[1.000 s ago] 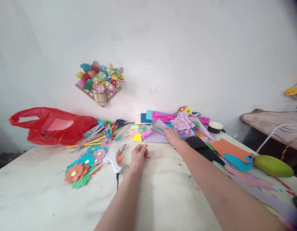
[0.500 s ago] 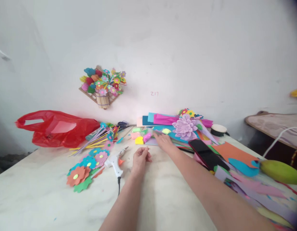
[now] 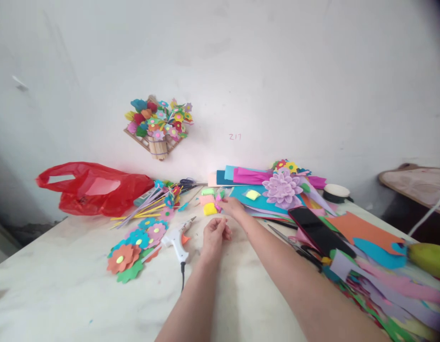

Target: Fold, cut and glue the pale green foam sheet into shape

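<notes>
My left hand (image 3: 217, 233) is above the marble-patterned tabletop, its fingers pinched together; whatever they may hold is too small to make out. Just beyond it, my right hand (image 3: 231, 208) reaches across with its fingertips closed on a small bright pink packet (image 3: 218, 202), which they partly cover. Beside that packet lie a yellow packet (image 3: 210, 209), a peach packet (image 3: 206, 199) and a green packet (image 3: 207, 191). A lime-yellow packet (image 3: 253, 194) rests on blue sheets to the right. A white glue gun (image 3: 177, 242) lies left of my left hand.
Layered paper flowers (image 3: 122, 259) and a red plastic bag (image 3: 98, 190) occupy the left side. On the right are a lilac flower (image 3: 283, 188), a phone (image 3: 319, 232), scissors (image 3: 308, 254) and coloured scraps (image 3: 394, 285). A flower decoration (image 3: 157, 128) hangs on the wall.
My right hand has moved left and nearer, onto the pink packet. The lime-yellow packet and the scissors are now less covered by my right hand and arm. My left hand stays pinched.
</notes>
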Demonstrator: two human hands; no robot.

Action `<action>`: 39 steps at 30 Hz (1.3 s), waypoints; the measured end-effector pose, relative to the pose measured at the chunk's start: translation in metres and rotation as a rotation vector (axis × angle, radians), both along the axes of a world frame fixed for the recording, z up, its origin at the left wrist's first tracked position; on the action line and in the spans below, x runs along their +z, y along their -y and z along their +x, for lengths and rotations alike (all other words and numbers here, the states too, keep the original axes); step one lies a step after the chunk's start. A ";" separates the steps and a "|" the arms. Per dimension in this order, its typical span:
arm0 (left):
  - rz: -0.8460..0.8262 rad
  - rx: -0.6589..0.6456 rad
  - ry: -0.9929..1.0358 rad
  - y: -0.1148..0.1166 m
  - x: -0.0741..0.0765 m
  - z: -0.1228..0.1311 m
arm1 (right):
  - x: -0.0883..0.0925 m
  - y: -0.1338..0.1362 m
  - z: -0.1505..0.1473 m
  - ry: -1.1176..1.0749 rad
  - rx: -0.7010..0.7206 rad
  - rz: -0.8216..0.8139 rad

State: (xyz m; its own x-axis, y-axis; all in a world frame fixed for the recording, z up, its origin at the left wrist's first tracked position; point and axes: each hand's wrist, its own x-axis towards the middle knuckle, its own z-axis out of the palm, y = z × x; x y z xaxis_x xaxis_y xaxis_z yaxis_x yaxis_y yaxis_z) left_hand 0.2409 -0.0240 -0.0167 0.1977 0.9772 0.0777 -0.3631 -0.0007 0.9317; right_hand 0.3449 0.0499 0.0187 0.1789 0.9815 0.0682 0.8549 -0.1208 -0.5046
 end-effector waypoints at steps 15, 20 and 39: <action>-0.020 0.010 0.001 -0.002 0.000 0.001 | -0.014 -0.025 0.004 -0.498 -0.132 0.022; -0.025 0.010 -0.003 -0.002 0.000 0.001 | 0.002 -0.026 -0.004 -0.737 -0.101 0.042; 0.070 0.083 -0.105 0.001 0.000 0.001 | 0.004 0.053 0.060 0.181 -0.145 0.092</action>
State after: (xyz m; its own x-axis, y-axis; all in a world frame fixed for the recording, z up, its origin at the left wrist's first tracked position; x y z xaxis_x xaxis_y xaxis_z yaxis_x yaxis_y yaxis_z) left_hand 0.2424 -0.0249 -0.0169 0.1275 0.9834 0.1289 -0.2594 -0.0924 0.9614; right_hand 0.4045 -0.0035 0.0231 0.2941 0.9346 0.1999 0.9093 -0.2092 -0.3597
